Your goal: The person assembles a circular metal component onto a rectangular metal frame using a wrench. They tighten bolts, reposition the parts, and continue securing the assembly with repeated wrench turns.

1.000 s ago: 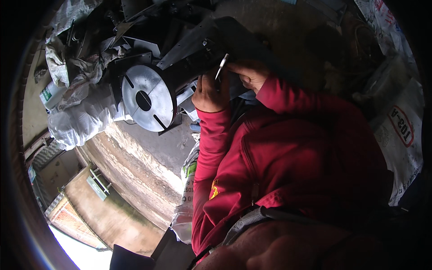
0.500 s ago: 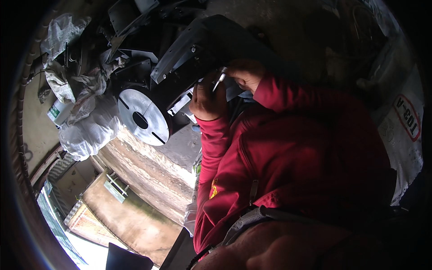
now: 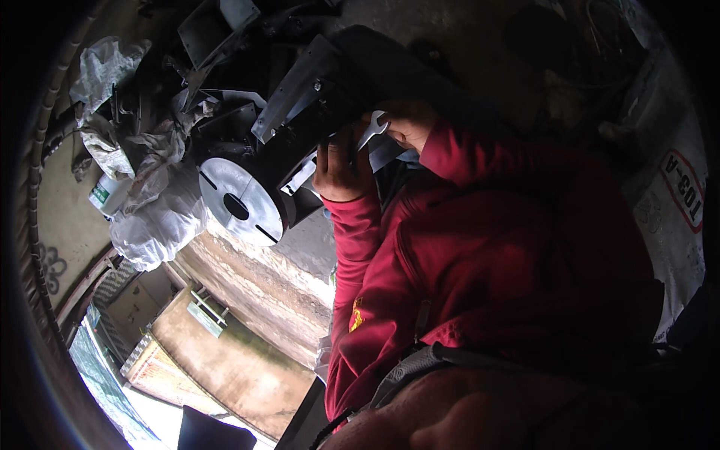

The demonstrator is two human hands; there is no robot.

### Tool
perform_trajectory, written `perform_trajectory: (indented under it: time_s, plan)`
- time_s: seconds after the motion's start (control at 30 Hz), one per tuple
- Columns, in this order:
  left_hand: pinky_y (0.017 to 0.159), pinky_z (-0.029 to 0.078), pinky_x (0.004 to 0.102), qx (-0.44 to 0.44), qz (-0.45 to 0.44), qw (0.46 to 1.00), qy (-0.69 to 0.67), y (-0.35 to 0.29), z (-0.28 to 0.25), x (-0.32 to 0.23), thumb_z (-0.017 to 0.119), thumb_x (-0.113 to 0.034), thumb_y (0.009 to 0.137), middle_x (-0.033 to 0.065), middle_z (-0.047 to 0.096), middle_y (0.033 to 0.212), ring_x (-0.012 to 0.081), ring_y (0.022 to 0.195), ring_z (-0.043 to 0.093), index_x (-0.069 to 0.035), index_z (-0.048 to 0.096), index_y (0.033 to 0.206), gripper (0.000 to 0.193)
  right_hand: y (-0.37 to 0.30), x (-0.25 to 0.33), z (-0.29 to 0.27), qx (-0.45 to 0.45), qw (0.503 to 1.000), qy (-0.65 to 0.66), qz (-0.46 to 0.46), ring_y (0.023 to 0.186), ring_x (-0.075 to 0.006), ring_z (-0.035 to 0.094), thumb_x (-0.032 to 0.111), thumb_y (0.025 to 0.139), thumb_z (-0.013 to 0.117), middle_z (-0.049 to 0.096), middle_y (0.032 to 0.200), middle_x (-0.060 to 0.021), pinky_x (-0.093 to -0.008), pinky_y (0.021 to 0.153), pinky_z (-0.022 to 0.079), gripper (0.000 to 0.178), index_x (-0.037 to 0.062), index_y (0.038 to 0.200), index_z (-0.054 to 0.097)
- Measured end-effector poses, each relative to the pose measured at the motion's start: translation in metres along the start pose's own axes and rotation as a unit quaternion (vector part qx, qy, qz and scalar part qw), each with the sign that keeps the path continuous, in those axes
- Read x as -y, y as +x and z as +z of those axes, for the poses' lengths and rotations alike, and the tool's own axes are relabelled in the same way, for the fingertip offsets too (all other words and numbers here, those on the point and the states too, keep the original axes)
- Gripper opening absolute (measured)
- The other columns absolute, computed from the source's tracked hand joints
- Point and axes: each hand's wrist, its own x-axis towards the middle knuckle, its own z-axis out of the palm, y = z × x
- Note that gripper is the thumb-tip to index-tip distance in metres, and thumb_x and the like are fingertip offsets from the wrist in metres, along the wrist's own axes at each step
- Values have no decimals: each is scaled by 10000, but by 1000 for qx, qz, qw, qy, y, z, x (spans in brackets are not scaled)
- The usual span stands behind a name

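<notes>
My right hand (image 3: 409,124) is closed, with its fingers at the open jaw of a silver open-end wrench (image 3: 370,132). The wrench slants down toward my left hand (image 3: 345,169), where its lower end disappears beside the fingers. My left hand is curled against a dark metal frame (image 3: 289,146); what its fingertips hold, if anything, is hidden. A bright metal strip (image 3: 300,178) shows just left of that hand. Bolts sit on an angled grey plate (image 3: 300,90) of the frame. A round slotted metal disc (image 3: 241,202) stands at the frame's left end.
White plastic bags (image 3: 159,217) and a white bottle (image 3: 109,193) lie left of the disc. More metal plates (image 3: 202,34) are piled at the far left. A printed white sack (image 3: 675,202) stands at the right. A rough pale ledge (image 3: 247,262) runs below the disc.
The wrench has turned, so the flat of its open jaw now faces up beside my right fingers. My left fingers have shifted slightly. The whole view has moved a little.
</notes>
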Motion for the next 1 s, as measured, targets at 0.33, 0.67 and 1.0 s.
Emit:
perform_trajectory:
  time_s: [0.33,0.67,1.0]
  plan:
    - [571,480,289,13,-55,995,-79,-31,-32,4,695,-42,814,71,600,787,191,628,568,-37,618,1182,376,-3,15,8,-38,998,-23,32,409,-63,342,354,835,697,410,506,32,-251,395,249,303,79,737,616]
    - [609,530,305,-47,37,998,-4,-29,-23,13,608,99,830,134,614,866,223,710,625,-81,604,1240,447,-5,16,9,-37,999,7,30,374,-68,311,362,819,722,393,481,24,-253,362,211,381,82,630,546]
    - [466,454,334,-61,40,997,7,-25,-23,9,647,31,781,104,547,769,225,534,539,-200,609,1260,533,-4,16,10,-66,997,-10,47,395,-65,325,359,815,724,392,497,32,-253,376,219,357,81,662,561]
